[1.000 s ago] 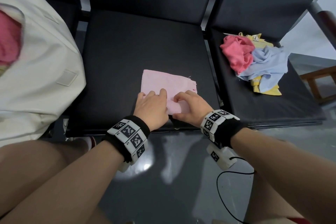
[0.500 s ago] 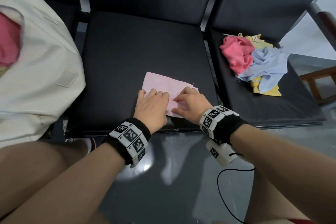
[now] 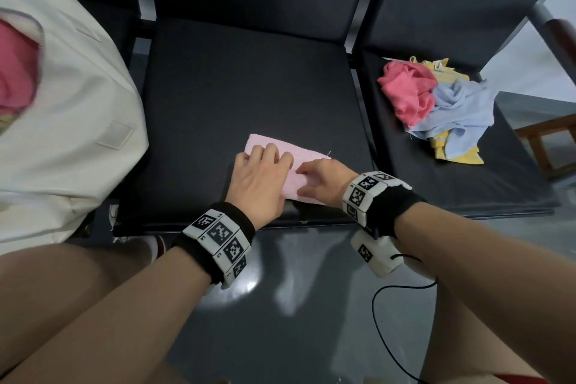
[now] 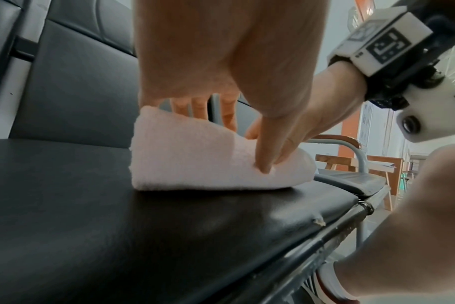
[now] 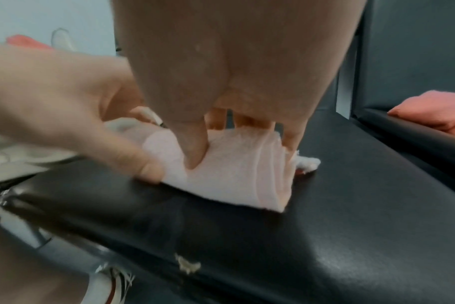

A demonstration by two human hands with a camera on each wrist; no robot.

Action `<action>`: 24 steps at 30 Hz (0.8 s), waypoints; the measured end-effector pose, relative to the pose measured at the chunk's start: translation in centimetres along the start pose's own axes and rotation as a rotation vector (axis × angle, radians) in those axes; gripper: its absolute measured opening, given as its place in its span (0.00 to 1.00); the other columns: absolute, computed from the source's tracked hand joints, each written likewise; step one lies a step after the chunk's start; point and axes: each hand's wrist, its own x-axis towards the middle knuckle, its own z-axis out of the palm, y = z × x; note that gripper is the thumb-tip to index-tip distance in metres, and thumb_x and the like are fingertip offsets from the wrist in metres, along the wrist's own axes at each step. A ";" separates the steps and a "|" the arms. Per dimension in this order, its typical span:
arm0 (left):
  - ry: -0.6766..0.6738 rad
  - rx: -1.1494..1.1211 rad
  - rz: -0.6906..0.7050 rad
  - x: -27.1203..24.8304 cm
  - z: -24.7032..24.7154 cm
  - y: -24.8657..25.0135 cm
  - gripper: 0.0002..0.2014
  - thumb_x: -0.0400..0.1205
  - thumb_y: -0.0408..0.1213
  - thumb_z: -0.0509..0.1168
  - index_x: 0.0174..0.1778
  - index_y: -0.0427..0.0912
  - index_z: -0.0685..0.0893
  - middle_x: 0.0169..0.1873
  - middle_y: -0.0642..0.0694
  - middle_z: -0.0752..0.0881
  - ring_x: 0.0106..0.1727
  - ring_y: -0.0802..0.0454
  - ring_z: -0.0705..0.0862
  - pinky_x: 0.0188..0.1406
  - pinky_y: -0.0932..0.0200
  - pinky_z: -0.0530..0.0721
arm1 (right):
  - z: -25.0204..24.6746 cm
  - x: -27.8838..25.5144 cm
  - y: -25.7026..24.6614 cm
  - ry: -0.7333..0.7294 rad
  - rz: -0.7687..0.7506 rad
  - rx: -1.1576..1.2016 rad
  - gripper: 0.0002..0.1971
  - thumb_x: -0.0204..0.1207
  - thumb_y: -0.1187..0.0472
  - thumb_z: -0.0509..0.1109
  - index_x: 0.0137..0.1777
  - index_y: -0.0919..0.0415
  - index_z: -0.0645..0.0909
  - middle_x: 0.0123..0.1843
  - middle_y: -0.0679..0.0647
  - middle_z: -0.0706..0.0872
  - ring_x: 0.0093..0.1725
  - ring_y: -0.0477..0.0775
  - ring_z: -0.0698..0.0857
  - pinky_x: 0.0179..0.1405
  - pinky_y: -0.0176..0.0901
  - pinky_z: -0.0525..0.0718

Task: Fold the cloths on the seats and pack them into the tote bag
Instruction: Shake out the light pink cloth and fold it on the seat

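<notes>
A pale pink cloth (image 3: pixel 307 162) lies folded near the front of the middle black seat (image 3: pixel 249 87). My left hand (image 3: pixel 261 171) holds its left part, thumb on the near fold and fingers over the top. My right hand (image 3: pixel 314 176) pinches its right part the same way. In the left wrist view the cloth (image 4: pixel 190 162) stands up as a thick fold under the left thumb (image 4: pixel 265 162). The right wrist view shows the right thumb (image 5: pixel 195 156) dug into the cloth (image 5: pixel 234 176). The cream tote bag (image 3: pixel 71 134) sits on the left seat with a pink cloth (image 3: pixel 15 72) inside.
A loose pile lies on the right seat (image 3: pixel 467 184): a coral cloth (image 3: pixel 408 93), a light blue cloth (image 3: pixel 458 112) and a yellow cloth (image 3: pixel 461 156). A wooden stool (image 3: pixel 548 140) stands beyond that seat. My knees and a black cable (image 3: pixel 383 321) are over the grey floor.
Both hands have moved away from me over the pink cloth, turning its near part onto the far part. The cloth now shows as a narrower strip.
</notes>
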 end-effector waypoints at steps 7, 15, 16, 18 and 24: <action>-0.083 -0.036 -0.050 0.4 -0.3 -0.3 0.15 0.84 0.50 0.60 0.62 0.48 0.77 0.56 0.51 0.86 0.62 0.48 0.78 0.63 0.47 0.67 | 1.2 -0.6 0.2 0.202 -0.081 -0.054 0.30 0.67 0.47 0.80 0.68 0.53 0.76 0.62 0.52 0.78 0.63 0.56 0.74 0.64 0.55 0.75; 0.000 -0.044 -0.065 -0.1 -0.1 -0.3 0.27 0.76 0.55 0.69 0.68 0.50 0.74 0.62 0.49 0.76 0.63 0.46 0.75 0.62 0.46 0.73 | 1.3 -0.3 0.3 0.147 -0.058 -0.054 0.22 0.78 0.50 0.71 0.69 0.53 0.76 0.66 0.53 0.80 0.68 0.57 0.75 0.69 0.55 0.73; 0.002 -0.020 -0.056 -0.1 -0.1 -0.3 0.29 0.73 0.54 0.72 0.68 0.50 0.73 0.61 0.49 0.75 0.62 0.46 0.75 0.60 0.46 0.73 | 1.1 -0.2 0.2 0.129 -0.053 -0.051 0.22 0.78 0.50 0.70 0.70 0.54 0.76 0.65 0.54 0.80 0.68 0.57 0.76 0.69 0.57 0.73; -0.022 0.038 -0.048 -0.1 -0.1 -0.3 0.29 0.72 0.50 0.74 0.67 0.50 0.72 0.59 0.49 0.75 0.60 0.46 0.75 0.58 0.47 0.73 | 0.8 0.0 0.2 0.112 -0.052 -0.070 0.21 0.79 0.49 0.69 0.70 0.54 0.76 0.65 0.54 0.79 0.68 0.58 0.75 0.69 0.57 0.73; -0.068 -0.017 -0.078 0.4 -0.5 -0.6 0.21 0.80 0.52 0.67 0.66 0.49 0.76 0.59 0.52 0.83 0.63 0.48 0.78 0.61 0.47 0.69 | 1.1 -0.5 -0.1 0.312 -0.132 -0.217 0.24 0.77 0.47 0.71 0.71 0.51 0.77 0.65 0.52 0.74 0.66 0.57 0.70 0.65 0.53 0.74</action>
